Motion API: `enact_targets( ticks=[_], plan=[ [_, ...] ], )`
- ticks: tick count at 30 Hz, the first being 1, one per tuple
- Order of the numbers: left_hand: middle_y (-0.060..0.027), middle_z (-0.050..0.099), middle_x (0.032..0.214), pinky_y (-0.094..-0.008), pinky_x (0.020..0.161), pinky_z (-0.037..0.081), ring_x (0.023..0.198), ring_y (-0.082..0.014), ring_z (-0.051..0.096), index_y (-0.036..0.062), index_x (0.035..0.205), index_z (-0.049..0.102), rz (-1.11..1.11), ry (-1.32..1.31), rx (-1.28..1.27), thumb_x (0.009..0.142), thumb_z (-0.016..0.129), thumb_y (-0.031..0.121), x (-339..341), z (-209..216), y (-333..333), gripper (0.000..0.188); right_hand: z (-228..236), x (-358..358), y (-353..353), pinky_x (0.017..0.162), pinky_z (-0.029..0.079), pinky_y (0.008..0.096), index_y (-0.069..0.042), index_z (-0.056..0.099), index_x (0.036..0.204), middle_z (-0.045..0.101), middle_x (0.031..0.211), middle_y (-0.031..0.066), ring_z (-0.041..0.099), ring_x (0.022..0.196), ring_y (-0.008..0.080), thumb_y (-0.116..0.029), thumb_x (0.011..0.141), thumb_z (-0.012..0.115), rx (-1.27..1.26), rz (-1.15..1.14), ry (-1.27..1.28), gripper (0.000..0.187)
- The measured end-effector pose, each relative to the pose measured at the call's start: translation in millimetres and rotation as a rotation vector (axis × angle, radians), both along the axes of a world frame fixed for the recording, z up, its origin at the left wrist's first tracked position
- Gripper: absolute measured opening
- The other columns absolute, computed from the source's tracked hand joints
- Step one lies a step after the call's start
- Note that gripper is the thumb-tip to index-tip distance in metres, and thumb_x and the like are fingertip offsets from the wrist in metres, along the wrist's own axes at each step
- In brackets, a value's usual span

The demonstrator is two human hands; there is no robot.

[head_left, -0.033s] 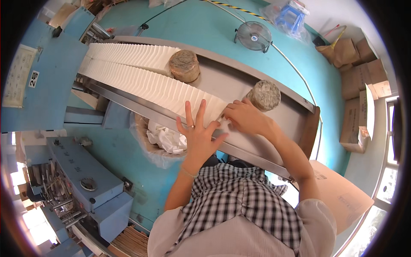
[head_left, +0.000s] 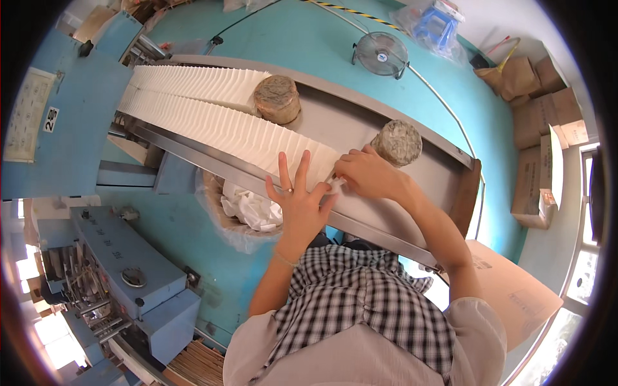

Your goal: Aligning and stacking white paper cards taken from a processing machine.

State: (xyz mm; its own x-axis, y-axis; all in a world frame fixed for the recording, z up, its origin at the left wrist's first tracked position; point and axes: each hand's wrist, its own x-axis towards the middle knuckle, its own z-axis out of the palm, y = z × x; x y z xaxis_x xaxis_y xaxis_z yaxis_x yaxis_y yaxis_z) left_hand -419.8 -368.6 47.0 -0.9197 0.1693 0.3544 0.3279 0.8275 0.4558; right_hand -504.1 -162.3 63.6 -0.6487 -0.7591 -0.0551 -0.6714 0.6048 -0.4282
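Two long rows of white folded tissues point(head_left: 238, 125) stand on edge, packed side by side on a metal tray table point(head_left: 412, 196). At the right end of the nearer row, my left hand point(head_left: 302, 202) pinches a small white piece of tissue between thumb and index finger, its other fingers spread over the row. My right hand point(head_left: 367, 174) is curled in at the same end, fingertips closed on the tissue; its palm hides part of the grip. A round, wrapped block point(head_left: 277, 100) rests against the far row's end. Beyond my right hand sits a second round block point(head_left: 398, 143).
A plastic-lined bin point(head_left: 248, 209) of crumpled white paper stands below the tray's near edge. Blue machines point(head_left: 138, 257) are at left. A fan point(head_left: 381, 55) is on the floor beyond the tray; cardboard boxes point(head_left: 515, 289) flank the right side.
My left thumb has moved up toward the index finger, closing on the white tissue. My right hand has shifted slightly left.
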Motion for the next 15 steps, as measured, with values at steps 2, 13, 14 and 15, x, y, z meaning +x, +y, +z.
enact_targets(
  ticks=[2, 13, 14, 15],
  plan=[
    [-0.014, 0.044, 0.16, -0.072, 0.113, 0.003, 0.155, -0.0488, 0.015, 0.0165, 0.077, 0.07, 0.061, 0.08, -0.017, 0.086, 0.077, 0.032, -1, -5, 4, 0.019, 11, -6, -8, 0.085, 0.046, 0.0412, -0.007, 0.065, 0.094, 0.066, 0.094, 0.0077, 0.062, 0.098, 0.0278, -0.01, 0.085, 0.068, -0.028, -0.087, 0.063, 0.01],
    [-0.01, 0.049, 0.156, -0.0701, 0.112, 0.007, 0.153, -0.0454, 0.027, 0.0148, 0.083, 0.064, 0.208, 0.049, 0.137, 0.082, 0.076, 0.023, 23, -15, 10, 0.015, -6, 96, -40, 0.069, 0.054, 0.0394, -0.006, 0.026, 0.161, 0.07, 0.099, 0.0207, 0.07, 0.078, 0.0329, -0.007, 0.103, 0.057, -0.517, -0.556, -0.204, 0.066],
    [-0.0097, 0.049, 0.156, -0.0693, 0.113, 0.006, 0.152, -0.045, 0.027, 0.0154, 0.084, 0.063, 0.179, -0.007, 0.231, 0.081, 0.077, 0.025, 24, -16, 6, 0.017, -12, 96, -44, 0.069, 0.054, 0.0393, -0.004, 0.026, 0.161, 0.07, 0.097, 0.0205, 0.07, 0.079, 0.033, -0.007, 0.103, 0.057, -0.538, -0.558, -0.217, 0.066],
    [-0.0128, 0.045, 0.158, -0.0662, 0.114, 0.01, 0.152, -0.045, 0.027, 0.015, 0.1, 0.066, 0.152, 0.05, 0.267, 0.08, 0.078, 0.023, 24, -19, -4, 0.025, -16, 96, -48, 0.069, 0.054, 0.0393, -0.003, 0.025, 0.161, 0.07, 0.096, 0.0204, 0.07, 0.079, 0.033, -0.008, 0.103, 0.056, -0.558, -0.564, -0.229, 0.065]
  ],
)
